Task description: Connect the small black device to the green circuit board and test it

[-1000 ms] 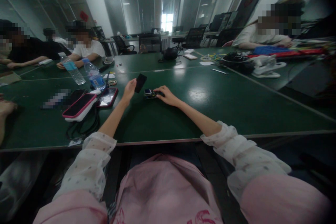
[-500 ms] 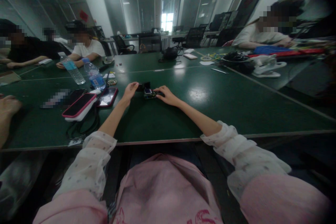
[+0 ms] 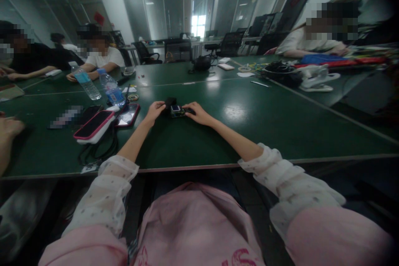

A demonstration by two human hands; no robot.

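Observation:
My left hand (image 3: 156, 111) is closed on a small black box-like piece (image 3: 170, 102), its fingers at the piece's left side. Just in front of that piece, low at the table, is a small green circuit board (image 3: 176, 111) with a little light-coloured screen on top. My right hand (image 3: 199, 113) grips the board's right end, where a dark part shows under the fingers. The fingers hide that end. Whether the black piece touches the board, I cannot tell.
Left of my hands lie phones (image 3: 95, 125), a dark cord (image 3: 101, 149) and two water bottles (image 3: 110, 87). A pen (image 3: 261, 84), a black bag (image 3: 202, 63) and white items (image 3: 319, 79) lie farther off on the green table (image 3: 199, 145). Several people sit around.
The black piece in my left hand has turned and now shows a broader, blockier side behind the board. My right hand and the board have hardly moved.

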